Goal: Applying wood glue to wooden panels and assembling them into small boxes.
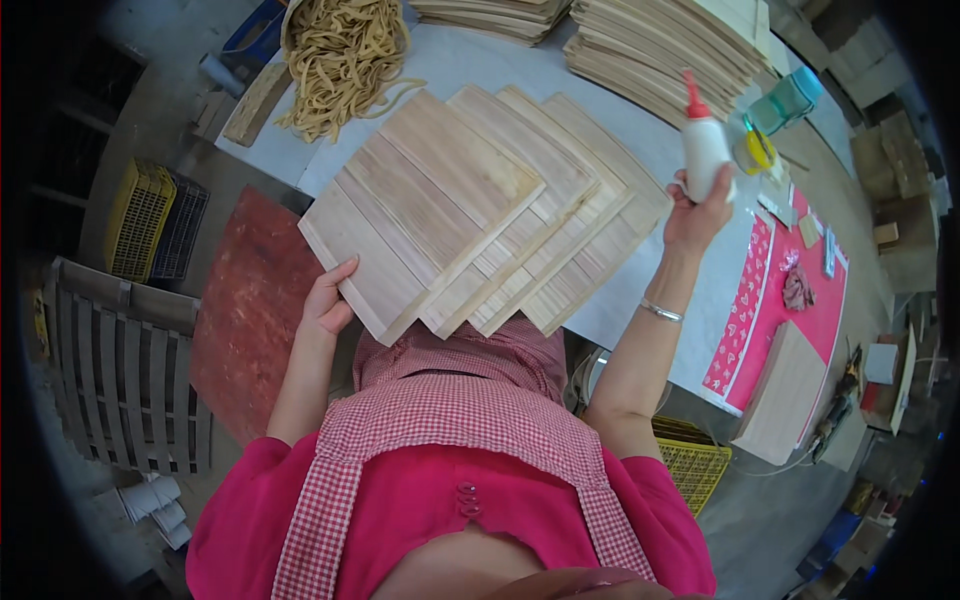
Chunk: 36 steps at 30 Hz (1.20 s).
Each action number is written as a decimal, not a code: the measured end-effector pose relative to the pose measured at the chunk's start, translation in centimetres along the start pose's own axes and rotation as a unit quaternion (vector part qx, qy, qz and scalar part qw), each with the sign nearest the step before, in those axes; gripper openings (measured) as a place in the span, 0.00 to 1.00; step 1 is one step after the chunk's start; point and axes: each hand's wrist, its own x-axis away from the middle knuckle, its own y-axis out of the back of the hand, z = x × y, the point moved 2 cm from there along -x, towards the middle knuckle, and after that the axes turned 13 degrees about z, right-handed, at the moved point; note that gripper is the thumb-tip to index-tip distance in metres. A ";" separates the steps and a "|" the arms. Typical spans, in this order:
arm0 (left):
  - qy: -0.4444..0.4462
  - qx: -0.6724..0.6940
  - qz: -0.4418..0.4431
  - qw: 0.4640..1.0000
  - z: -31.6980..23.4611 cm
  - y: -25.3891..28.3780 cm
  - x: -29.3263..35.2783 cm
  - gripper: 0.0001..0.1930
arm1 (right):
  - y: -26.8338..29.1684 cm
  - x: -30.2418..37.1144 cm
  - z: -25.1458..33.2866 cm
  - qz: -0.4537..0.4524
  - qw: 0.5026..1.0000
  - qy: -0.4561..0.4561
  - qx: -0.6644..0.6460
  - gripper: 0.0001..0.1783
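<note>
At the frame's centre, the left hand (325,305) grips fanned wooden boards (470,215) while right-hand fingers (690,190) close round a glue bottle (705,145) above the white surface (480,60), yellow crates (140,215) left.

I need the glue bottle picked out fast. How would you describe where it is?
Start at the fanned wooden boards on the pale table. Off their right edge, the right hand grips a white squeeze bottle, the only upright thing with a red nozzle.
</note>
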 end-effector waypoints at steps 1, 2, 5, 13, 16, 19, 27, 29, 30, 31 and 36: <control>0.002 0.000 -0.006 1.000 -0.1 -0.2 0.0 0.27 | -0.4 0.0 -0.4 0.003 1.000 0.001 0.001 0.24; 0.004 0.000 -0.013 1.000 -0.1 -0.3 0.0 0.28 | -0.6 0.0 -1.2 -0.003 0.999 -0.011 0.046 0.24; 0.006 0.003 -0.012 1.000 0.0 -0.9 0.1 0.27 | -1.1 -0.6 -2.7 -0.014 0.990 -0.035 0.136 0.24; 0.017 0.020 -0.005 1.000 -0.1 -0.6 0.2 0.28 | -1.5 -3.5 -4.2 0.034 0.967 -0.101 0.231 0.27; 0.017 0.023 -0.010 1.000 -0.1 -0.6 0.3 0.28 | -2.4 -4.5 -4.9 0.067 0.937 -0.099 0.328 0.31; 0.023 0.028 -0.008 0.999 -0.1 -0.7 0.2 0.27 | -1.8 -6.1 -6.6 0.088 0.919 -0.073 0.378 0.33; 0.019 0.031 -0.006 0.999 -0.1 -0.3 0.1 0.27 | -2.3 -7.8 -8.6 0.126 0.869 0.003 0.479 0.35; 0.016 0.029 -0.009 0.999 0.0 -0.4 0.2 0.27 | -2.7 -7.8 -8.3 0.129 0.865 0.005 0.485 0.35; 0.014 0.028 -0.011 0.999 -0.1 -0.5 0.2 0.27 | -3.2 -7.8 -7.9 0.159 0.857 0.021 0.490 0.34; 0.015 0.025 -0.011 1.000 -0.1 -0.5 0.2 0.27 | -3.7 -7.7 -7.5 0.187 0.849 0.037 0.493 0.33; 0.006 0.021 -0.016 1.000 -0.1 -0.6 0.3 0.27 | -5.0 -7.8 -5.9 0.282 0.785 0.098 0.543 0.28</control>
